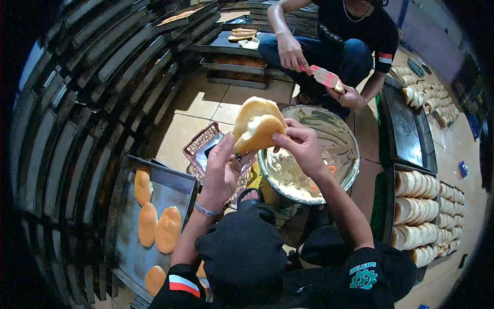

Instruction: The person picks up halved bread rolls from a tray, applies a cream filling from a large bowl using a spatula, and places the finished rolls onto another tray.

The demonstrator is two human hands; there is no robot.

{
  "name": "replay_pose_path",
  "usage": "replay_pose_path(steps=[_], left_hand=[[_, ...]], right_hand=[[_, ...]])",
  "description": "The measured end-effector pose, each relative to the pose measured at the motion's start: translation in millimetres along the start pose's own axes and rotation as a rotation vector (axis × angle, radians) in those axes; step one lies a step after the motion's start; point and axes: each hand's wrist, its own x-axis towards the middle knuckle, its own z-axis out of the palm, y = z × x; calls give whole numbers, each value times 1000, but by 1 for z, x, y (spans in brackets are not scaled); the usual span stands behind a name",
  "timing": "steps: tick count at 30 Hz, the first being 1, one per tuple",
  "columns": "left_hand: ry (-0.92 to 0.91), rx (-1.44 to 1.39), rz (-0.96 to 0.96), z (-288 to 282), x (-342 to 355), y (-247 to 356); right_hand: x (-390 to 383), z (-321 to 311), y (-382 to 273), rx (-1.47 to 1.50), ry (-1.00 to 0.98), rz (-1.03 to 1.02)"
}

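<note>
A split bread bun (256,126) is held up above the floor, between a pink plastic basket (201,147) and a large metal bowl (343,138). The bun is golden-brown and smooth on its crust, oval in outline, and opened along one side so that its two halves gape; pale cream filling is seen on the inner face between them. The lower half is supported from beneath by the left hand (222,172), whose fingers are loosely curled with the thumb raised against the bun's underside. The right hand (302,147) is closed in a pinch on the bun's right edge, thumb and fingertips pressed on the opened lip. The bowl, just beside the right hand, is smeared with whitish cream (288,177) along its bottom and wall. To the left, a dark baking tray (154,226) is laid with several whole buns (168,229) of the same colour. On the right, further trays (391,206) are packed with rows of filled buns (417,211). Opposite, a pink scraper (325,77) is held by another person's hands.
</note>
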Motion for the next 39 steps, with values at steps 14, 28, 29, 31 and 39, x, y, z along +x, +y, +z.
replay_pose_path(steps=[14, 28, 29, 31, 39], left_hand=[[83, 313, 245, -1, 9, -6], [-31, -121, 98, -9, 10, -28], [-27, -113, 79, -5, 10, -32], [80, 111, 113, 2, 21, -40], [-19, -106, -50, 1, 45, -48]], right_hand=[[-1, 11, -11, 169, 55, 74], [-4, 6, -21, 218, -23, 187], [-7, 9, -20, 229, -7, 196], [-10, 14, -18, 51, -6, 133], [-5, -31, -18, 53, -105, 167]])
